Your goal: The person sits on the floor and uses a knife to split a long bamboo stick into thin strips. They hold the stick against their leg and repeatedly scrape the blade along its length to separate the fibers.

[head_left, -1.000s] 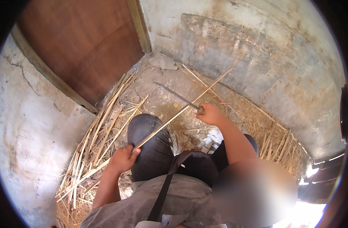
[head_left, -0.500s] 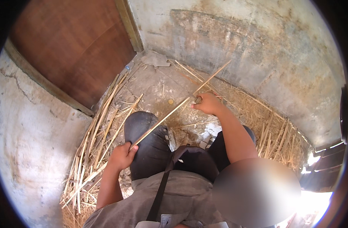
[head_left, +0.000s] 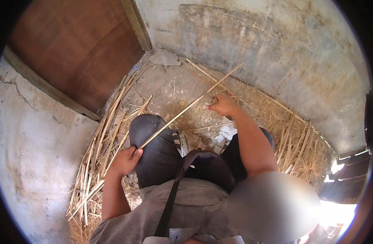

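My left hand [head_left: 125, 161] is closed on the near end of a long, pale bamboo strip [head_left: 182, 112], thumb along its top. The strip slants up and away to the right, over my left knee, and its far end stands near the back wall. My right hand [head_left: 222, 106] is closed just to the right of the strip, apart from it. It grips what looks like a knife; only small dark parts show around the fingers, and the blade cannot be made out.
Bamboo strips [head_left: 113, 134] lie heaped at my left, beside a brown door [head_left: 80, 53]. Shavings and split pieces [head_left: 294, 138] cover the floor at right, along a stained wall [head_left: 251, 44]. A flat grey stone [head_left: 165, 57] rests in the far corner. My knees [head_left: 150, 128] are bent close by.
My right hand has drawn slightly off the strip, where the tool was against it before. My left hand and the strip have shifted a little up and to the left.
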A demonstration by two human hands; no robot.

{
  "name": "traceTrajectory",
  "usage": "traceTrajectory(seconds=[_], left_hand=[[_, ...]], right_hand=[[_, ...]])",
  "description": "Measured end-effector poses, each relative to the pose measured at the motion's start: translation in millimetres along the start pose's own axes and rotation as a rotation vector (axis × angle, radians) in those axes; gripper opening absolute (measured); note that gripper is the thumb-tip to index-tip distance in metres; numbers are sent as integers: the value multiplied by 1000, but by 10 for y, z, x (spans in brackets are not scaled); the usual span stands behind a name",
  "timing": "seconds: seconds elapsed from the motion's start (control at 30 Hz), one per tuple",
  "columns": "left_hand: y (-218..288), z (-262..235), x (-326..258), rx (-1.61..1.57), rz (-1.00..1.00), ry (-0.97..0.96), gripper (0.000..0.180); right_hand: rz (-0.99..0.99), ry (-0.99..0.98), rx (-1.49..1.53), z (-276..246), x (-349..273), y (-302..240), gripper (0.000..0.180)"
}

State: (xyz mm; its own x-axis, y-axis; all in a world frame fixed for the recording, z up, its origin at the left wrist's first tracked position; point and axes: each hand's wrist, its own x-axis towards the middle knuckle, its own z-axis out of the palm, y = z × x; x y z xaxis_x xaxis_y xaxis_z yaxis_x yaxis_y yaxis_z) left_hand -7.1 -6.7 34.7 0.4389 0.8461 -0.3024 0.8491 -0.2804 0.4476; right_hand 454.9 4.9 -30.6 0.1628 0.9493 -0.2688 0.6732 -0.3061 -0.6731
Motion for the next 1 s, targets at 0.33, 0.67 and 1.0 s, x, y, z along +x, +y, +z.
traceTrajectory(seconds=[0.33, 0.67, 1.0], left_hand=[[0, -23, -17, -91, 1, -24, 53], [85, -86, -46, -28, -17, -29, 54], [-57, 8, -82, -85, 6, -3, 55]], right_hand=[[-465, -177, -315, 354, -154, -323, 73], [-185, -60, -216, 98, -107, -162, 70], [15, -203, 101, 71, -125, -309, 72]])
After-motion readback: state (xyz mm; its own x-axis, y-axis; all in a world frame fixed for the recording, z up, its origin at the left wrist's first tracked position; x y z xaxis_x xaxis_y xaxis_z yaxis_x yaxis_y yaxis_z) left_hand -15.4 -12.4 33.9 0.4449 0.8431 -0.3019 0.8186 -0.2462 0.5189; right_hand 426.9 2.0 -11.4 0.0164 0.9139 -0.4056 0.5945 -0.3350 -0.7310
